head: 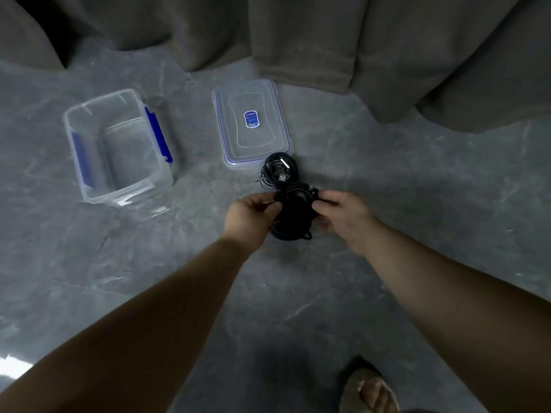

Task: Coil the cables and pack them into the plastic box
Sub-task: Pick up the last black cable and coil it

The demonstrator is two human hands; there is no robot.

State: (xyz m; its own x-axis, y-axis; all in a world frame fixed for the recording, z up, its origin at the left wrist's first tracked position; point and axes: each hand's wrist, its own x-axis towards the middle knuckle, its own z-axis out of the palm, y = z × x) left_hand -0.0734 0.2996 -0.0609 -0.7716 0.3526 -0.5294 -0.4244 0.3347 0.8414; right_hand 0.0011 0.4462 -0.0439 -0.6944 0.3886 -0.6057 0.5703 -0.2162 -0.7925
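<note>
The black coiled cable [293,216] sits between the two hands, held up over the grey floor [179,263], and it looks already wound into a tight bundle. The left hand [250,217] pinches its left edge with thumb and fingers curled in, and the right hand [343,217] pinches the right edge the same way, so both are closed narrowly on the one coil. Just beyond it, lying on the floor and touching the near corner of the lid [252,125], is a second coiled cable [278,169] with a metal plug showing. The plastic box [116,144], clear with blue clips, stands open well off to the left and appears to have nothing in it, though its clear walls make that hard to be sure of. So I'd judge the coiling is mostly done, or close to it, while the packing has not begun: both bundles have yet to go into the box, and the lid lies apart from it. Dark curtains [328,40] hang behind, and a sandalled foot [369,389] shows at the bottom.
</note>
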